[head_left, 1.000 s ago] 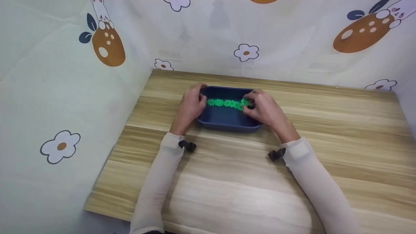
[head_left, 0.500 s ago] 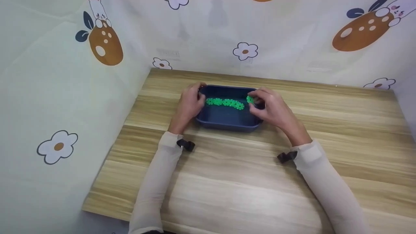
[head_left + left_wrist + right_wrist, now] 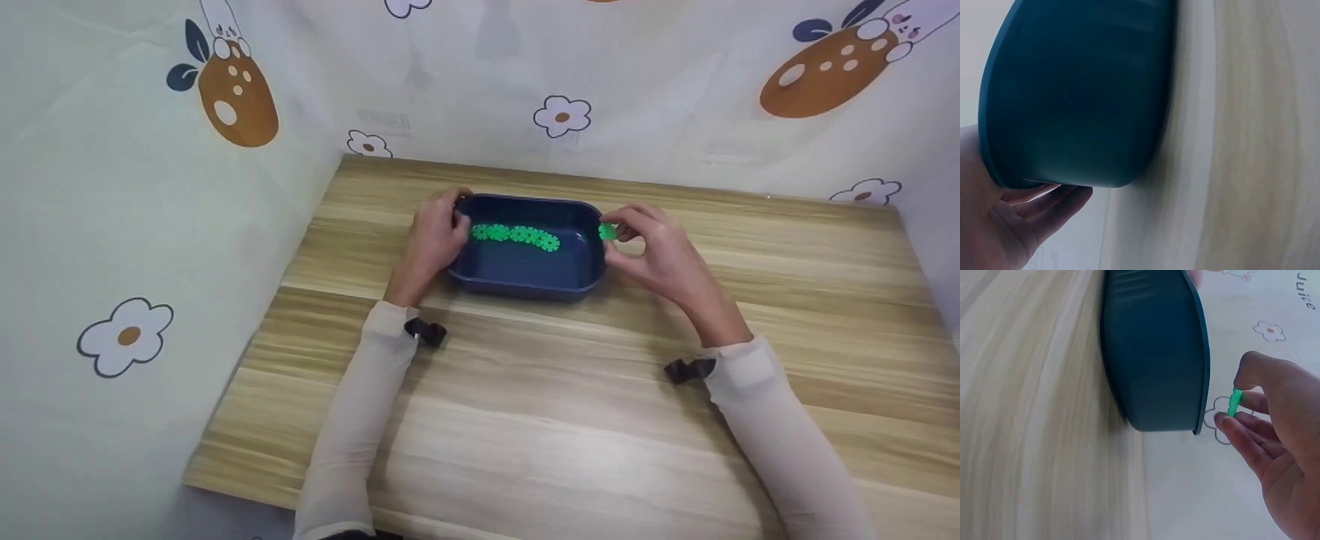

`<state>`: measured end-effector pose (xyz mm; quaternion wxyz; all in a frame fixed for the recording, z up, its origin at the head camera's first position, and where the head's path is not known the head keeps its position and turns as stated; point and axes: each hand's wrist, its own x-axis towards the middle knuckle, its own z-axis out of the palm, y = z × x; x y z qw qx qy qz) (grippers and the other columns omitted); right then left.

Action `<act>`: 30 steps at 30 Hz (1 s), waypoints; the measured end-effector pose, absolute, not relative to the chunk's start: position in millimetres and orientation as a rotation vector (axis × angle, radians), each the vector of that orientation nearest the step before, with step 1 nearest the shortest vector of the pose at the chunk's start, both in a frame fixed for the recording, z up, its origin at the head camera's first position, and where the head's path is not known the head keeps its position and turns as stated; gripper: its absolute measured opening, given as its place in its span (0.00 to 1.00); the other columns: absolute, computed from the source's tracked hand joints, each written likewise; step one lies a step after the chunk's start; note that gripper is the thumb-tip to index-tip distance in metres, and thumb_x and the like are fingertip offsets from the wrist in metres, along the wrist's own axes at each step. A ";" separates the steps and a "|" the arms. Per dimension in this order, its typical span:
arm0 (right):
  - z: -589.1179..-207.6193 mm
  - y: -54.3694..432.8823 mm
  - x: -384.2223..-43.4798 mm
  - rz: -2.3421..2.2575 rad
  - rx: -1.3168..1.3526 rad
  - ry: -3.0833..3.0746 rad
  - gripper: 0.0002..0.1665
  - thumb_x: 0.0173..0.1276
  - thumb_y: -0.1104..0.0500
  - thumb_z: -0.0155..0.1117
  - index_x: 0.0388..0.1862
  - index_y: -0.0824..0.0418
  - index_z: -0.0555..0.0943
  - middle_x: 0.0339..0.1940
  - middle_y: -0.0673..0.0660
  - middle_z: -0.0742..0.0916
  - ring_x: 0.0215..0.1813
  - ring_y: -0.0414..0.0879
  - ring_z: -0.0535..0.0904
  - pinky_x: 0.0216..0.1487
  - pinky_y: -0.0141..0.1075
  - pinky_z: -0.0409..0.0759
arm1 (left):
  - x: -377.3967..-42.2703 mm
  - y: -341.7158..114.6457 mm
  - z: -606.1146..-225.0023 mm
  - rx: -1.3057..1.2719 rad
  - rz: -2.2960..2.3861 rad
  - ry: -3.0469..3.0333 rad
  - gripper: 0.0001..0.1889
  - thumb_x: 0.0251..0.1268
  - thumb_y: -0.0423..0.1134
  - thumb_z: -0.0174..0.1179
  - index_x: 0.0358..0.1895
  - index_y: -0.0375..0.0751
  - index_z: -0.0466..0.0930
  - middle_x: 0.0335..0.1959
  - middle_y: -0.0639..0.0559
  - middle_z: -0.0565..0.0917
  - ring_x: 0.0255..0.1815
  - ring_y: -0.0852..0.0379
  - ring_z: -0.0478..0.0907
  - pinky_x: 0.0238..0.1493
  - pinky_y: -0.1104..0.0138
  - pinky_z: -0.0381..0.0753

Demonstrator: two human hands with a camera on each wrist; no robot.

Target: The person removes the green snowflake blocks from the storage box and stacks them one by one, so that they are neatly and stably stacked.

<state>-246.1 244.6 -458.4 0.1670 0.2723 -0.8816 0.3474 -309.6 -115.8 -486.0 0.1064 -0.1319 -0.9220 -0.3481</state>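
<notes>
A dark blue plastic bin [image 3: 517, 289] sits on the table. Inside it a curved row of green snowflake discs [image 3: 525, 235] stretches rightward from beside my left thumb. My left hand [image 3: 437, 234] grips the bin's left end; in the left wrist view its fingers [image 3: 1061, 205] lie along the outer wall, while the thumb side is at the rim. My right hand [image 3: 651, 244] pinches one loose green snowflake disc [image 3: 607, 232] between thumb and fingertips, just off the bin's right rim. Edge-on, that green disc [image 3: 1234, 402] shows in the right wrist view, apart from the bin [image 3: 1157, 354].
The wood-grain table [image 3: 510, 405] reaches back to a patterned cloth wall [image 3: 645, 142]. Another cloth wall [image 3: 45, 225] runs along the left side. Black wrist cameras [image 3: 426, 331] are strapped over both pale sleeves.
My right hand has pulled one green snowflake disc off the row's right end and carried it rightward past the bin's rim. My left hand keeps its hold on the bin.
</notes>
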 end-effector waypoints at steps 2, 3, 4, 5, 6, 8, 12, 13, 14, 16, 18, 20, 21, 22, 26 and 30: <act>-458.9 249.2 -246.2 0.985 0.732 -2.533 0.17 0.66 0.66 0.73 0.54 0.66 0.88 0.51 0.61 0.90 0.44 0.50 0.89 0.50 0.25 0.82 | -309.6 -115.9 -485.3 -0.396 -1.027 -2.709 0.19 0.74 0.30 0.58 0.65 0.37 0.82 0.60 0.37 0.87 0.58 0.46 0.83 0.64 0.53 0.83; -459.2 251.1 -246.5 0.987 0.711 -2.542 0.17 0.66 0.66 0.73 0.54 0.66 0.88 0.51 0.61 0.90 0.44 0.50 0.89 0.50 0.25 0.81 | -309.7 -115.7 -485.3 -0.402 -1.027 -2.705 0.19 0.74 0.30 0.58 0.65 0.37 0.83 0.59 0.38 0.87 0.56 0.46 0.83 0.63 0.53 0.84; -459.3 252.9 -246.8 0.989 0.693 -2.549 0.17 0.66 0.66 0.73 0.54 0.66 0.88 0.50 0.61 0.90 0.44 0.51 0.89 0.49 0.24 0.81 | -310.1 -115.7 -485.5 -0.406 -1.026 -2.701 0.19 0.74 0.30 0.57 0.64 0.37 0.83 0.58 0.38 0.87 0.56 0.47 0.83 0.62 0.53 0.84; -459.3 254.5 -247.1 0.997 0.679 -2.555 0.17 0.66 0.66 0.72 0.54 0.66 0.88 0.50 0.61 0.90 0.44 0.52 0.89 0.49 0.23 0.81 | -310.2 -115.6 -485.6 -0.412 -1.025 -2.696 0.19 0.74 0.30 0.57 0.64 0.37 0.83 0.58 0.38 0.87 0.55 0.47 0.83 0.61 0.54 0.84; -459.7 256.3 -247.8 1.001 0.665 -2.561 0.17 0.66 0.66 0.72 0.54 0.66 0.88 0.50 0.61 0.90 0.44 0.52 0.90 0.49 0.23 0.80 | -310.2 -115.5 -485.5 -0.416 -1.025 -2.693 0.19 0.73 0.30 0.57 0.64 0.37 0.83 0.58 0.38 0.88 0.54 0.47 0.83 0.61 0.54 0.84; -460.9 259.8 -249.3 1.020 0.649 -2.568 0.17 0.66 0.66 0.71 0.54 0.67 0.88 0.49 0.61 0.90 0.43 0.53 0.90 0.48 0.22 0.80 | -310.4 -115.4 -485.6 -0.415 -1.030 -2.696 0.18 0.74 0.30 0.57 0.64 0.38 0.83 0.58 0.39 0.87 0.55 0.48 0.82 0.61 0.54 0.84; -464.7 266.4 -253.1 1.035 0.640 -2.606 0.17 0.66 0.68 0.71 0.54 0.68 0.88 0.48 0.62 0.90 0.43 0.55 0.90 0.48 0.32 0.86 | -310.9 -115.7 -485.1 -0.394 -1.034 -2.711 0.18 0.74 0.30 0.58 0.64 0.39 0.83 0.60 0.39 0.87 0.57 0.49 0.83 0.64 0.54 0.84; -465.8 267.8 -254.2 1.033 0.641 -2.622 0.17 0.65 0.68 0.70 0.54 0.68 0.88 0.49 0.62 0.90 0.43 0.56 0.90 0.48 0.37 0.88 | -311.0 -115.8 -485.0 -0.387 -1.035 -2.716 0.18 0.75 0.30 0.58 0.64 0.40 0.83 0.61 0.39 0.87 0.58 0.48 0.83 0.65 0.54 0.84; -466.6 269.4 -255.0 1.031 0.641 -2.642 0.17 0.65 0.68 0.70 0.54 0.68 0.88 0.49 0.63 0.89 0.44 0.56 0.90 0.48 0.42 0.89 | -310.8 -115.9 -484.8 -0.384 -1.037 -2.718 0.18 0.75 0.30 0.58 0.65 0.39 0.83 0.61 0.39 0.87 0.59 0.48 0.83 0.65 0.54 0.84; -467.9 272.2 -256.2 1.020 0.638 -2.692 0.17 0.66 0.68 0.70 0.54 0.69 0.87 0.50 0.64 0.88 0.44 0.57 0.90 0.48 0.49 0.89 | -310.4 -116.2 -484.4 -0.379 -1.041 -2.723 0.19 0.75 0.30 0.58 0.65 0.39 0.83 0.61 0.39 0.87 0.59 0.48 0.83 0.65 0.54 0.84; -469.1 274.1 -257.1 1.005 0.632 -2.743 0.18 0.66 0.67 0.70 0.54 0.69 0.87 0.51 0.65 0.88 0.45 0.58 0.90 0.48 0.52 0.89 | -310.4 -116.8 -484.5 -0.385 -1.040 -2.721 0.18 0.75 0.30 0.59 0.65 0.39 0.83 0.61 0.38 0.87 0.60 0.48 0.84 0.65 0.54 0.84; -469.9 276.0 -257.3 0.981 0.627 -2.789 0.18 0.66 0.66 0.70 0.54 0.70 0.87 0.50 0.65 0.87 0.46 0.58 0.89 0.48 0.52 0.89 | -309.9 -116.9 -484.3 -0.390 -1.044 -2.718 0.19 0.75 0.30 0.59 0.65 0.39 0.83 0.61 0.38 0.87 0.60 0.48 0.84 0.65 0.54 0.84; -470.4 276.7 -257.5 0.965 0.626 -2.807 0.18 0.66 0.66 0.70 0.54 0.70 0.87 0.50 0.65 0.87 0.46 0.58 0.89 0.48 0.52 0.89 | -309.9 -117.0 -484.2 -0.392 -1.043 -2.718 0.19 0.75 0.30 0.59 0.65 0.38 0.83 0.61 0.38 0.87 0.60 0.48 0.84 0.65 0.54 0.84; -470.9 277.5 -257.7 0.954 0.626 -2.821 0.18 0.66 0.66 0.69 0.54 0.70 0.87 0.49 0.65 0.88 0.46 0.59 0.89 0.48 0.52 0.89 | -309.8 -117.1 -484.2 -0.393 -1.038 -2.718 0.19 0.75 0.30 0.59 0.65 0.39 0.83 0.61 0.38 0.87 0.60 0.48 0.84 0.66 0.54 0.84; -472.8 281.0 -258.3 0.929 0.630 -2.884 0.18 0.65 0.65 0.70 0.54 0.70 0.88 0.49 0.65 0.89 0.47 0.59 0.89 0.49 0.53 0.87 | -309.7 -117.5 -483.8 -0.400 -1.026 -2.714 0.18 0.75 0.30 0.59 0.65 0.39 0.83 0.60 0.39 0.88 0.56 0.48 0.84 0.62 0.54 0.85; -475.3 283.5 -259.1 0.910 0.628 -2.955 0.19 0.65 0.64 0.71 0.54 0.70 0.87 0.50 0.66 0.88 0.49 0.61 0.88 0.52 0.54 0.87 | -310.0 -118.0 -483.8 -0.394 -1.023 -2.712 0.19 0.74 0.30 0.58 0.64 0.39 0.83 0.58 0.40 0.88 0.54 0.49 0.84 0.60 0.54 0.86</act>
